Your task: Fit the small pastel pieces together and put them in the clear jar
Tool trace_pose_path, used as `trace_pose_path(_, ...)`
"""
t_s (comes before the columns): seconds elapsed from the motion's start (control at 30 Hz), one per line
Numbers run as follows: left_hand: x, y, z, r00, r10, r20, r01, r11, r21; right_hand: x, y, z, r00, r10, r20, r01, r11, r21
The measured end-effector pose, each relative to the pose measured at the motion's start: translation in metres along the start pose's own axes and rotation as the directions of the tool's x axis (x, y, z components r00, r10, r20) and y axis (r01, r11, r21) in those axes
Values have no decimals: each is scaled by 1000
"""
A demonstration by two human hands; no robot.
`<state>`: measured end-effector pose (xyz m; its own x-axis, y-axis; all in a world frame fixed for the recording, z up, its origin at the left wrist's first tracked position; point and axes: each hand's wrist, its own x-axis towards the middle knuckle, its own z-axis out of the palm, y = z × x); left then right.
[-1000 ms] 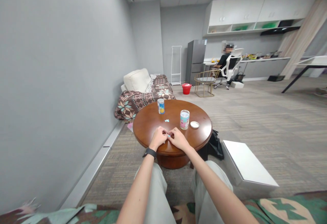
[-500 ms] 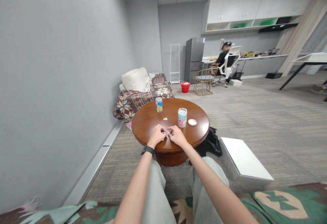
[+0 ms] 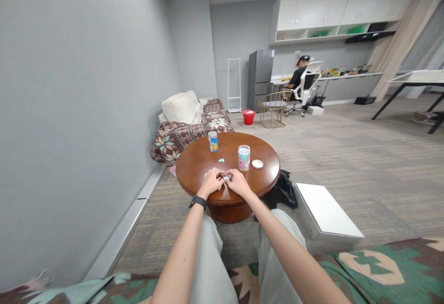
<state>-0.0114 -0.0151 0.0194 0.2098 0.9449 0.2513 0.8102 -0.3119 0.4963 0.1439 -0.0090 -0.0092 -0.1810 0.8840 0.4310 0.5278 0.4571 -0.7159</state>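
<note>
At the near edge of the round wooden table (image 3: 194,167), my left hand (image 3: 211,181) and my right hand (image 3: 237,182) meet with bent fingers. Between their fingertips is a small light-blue and white piece (image 3: 227,178), shaped like a jigsaw piece; its details are too small to make out. Both hands pinch it. Just beyond my fingers lie several similar light-blue pieces (image 3: 221,160). A pink and blue printed can (image 3: 243,159), uncovered, stands right of them, with a round white lid (image 3: 257,164) beside it. Farther back stands a blue can (image 3: 212,142) with a yellow picture.
Right of the table are a black bag (image 3: 287,190) and a white box (image 3: 329,211) on the floor. A sofa with a patterned cover (image 3: 173,142) stands behind on the left. Across the room are a red bucket (image 3: 248,117), a gold-framed chair (image 3: 274,109) and a seated person (image 3: 299,76).
My fingers have shifted slightly around the small piece, both hands staying together at the table's edge. The whole view has moved a little; the cans, lid and loose pieces keep their places.
</note>
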Motion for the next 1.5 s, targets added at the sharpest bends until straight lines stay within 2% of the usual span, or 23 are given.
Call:
trace_pose_path(0.2, -2, 2, -2, 1000, 6, 19, -6, 999, 31, -2, -4, -1, 999, 41, -28, -39, 998, 55)
trace_pose_path(0.3, -3, 5, -5, 999, 16, 34, -17, 999, 31, -1, -12, -8, 998, -4, -61, 8, 998, 60)
trace_pose_path(0.4, -3, 5, -6, 999, 18, 30, -19, 1000, 18, 8, -29, -32, 985, -143, -97, 145, 989, 11)
trace_pose_path(0.5, -2, 5, -5, 999, 27, 39, -27, 1000, 6, 28, -47, -69, 963, -222, -155, 214, 974, -70)
trace_pose_path(0.63, -3, 4, -5, 998, 40, 42, -39, 999, -20, 62, -56, -115, 954, -172, -247, 131, 976, -174)
trace_pose_path(0.7, -3, 5, -5, 999, 34, 40, -33, 999, -27, 75, -51, -127, 967, -101, -235, 42, 968, -247)
trace_pose_path(0.77, -3, 5, -6, 998, 40, 52, -39, 999, -24, 82, -43, -130, 983, -26, -184, -32, 952, -303)
trace_pose_path(0.87, -4, 6, -7, 995, 62, 76, -61, 998, -16, 82, -30, -123, 988, 4, -156, -49, 957, -284)
trace_pose_path(0.93, -3, 6, -7, 994, 68, 80, -67, 998, -15, 76, -22, -114, 969, 19, -247, -69, 979, -193)
trace_pose_path(1.0, -3, 6, -7, 995, 64, 76, -63, 998, -12, 68, -12, -102, 938, 114, -329, -145, 987, -71)
trace_pose_path(1.03, -3, 6, -7, 995, 62, 75, -62, 998, -9, 63, -7, -95, 929, 168, -329, -183, 983, -16)
trace_pose_path(1.1, -3, 7, -7, 995, 63, 77, -63, 998, -6, 53, 3, -79, 945, 210, -251, -199, 978, 66)
trace_pose_path(1.2, -4, 7, -8, 992, 87, 93, -85, 996, -19, 39, 14, -55, 977, 153, -147, -131, 980, 148)
trace_pose_path(1.33, -4, 7, -9, 987, 114, 109, -110, 993, -45, 24, 16, -32, 962, 204, -183, -166, 965, 204)
trace_pose_path(1.5, -2, 5, -7, 992, 86, 93, -78, 994, -80, 15, 14, -24, 971, 180, -155, -144, 965, 219)
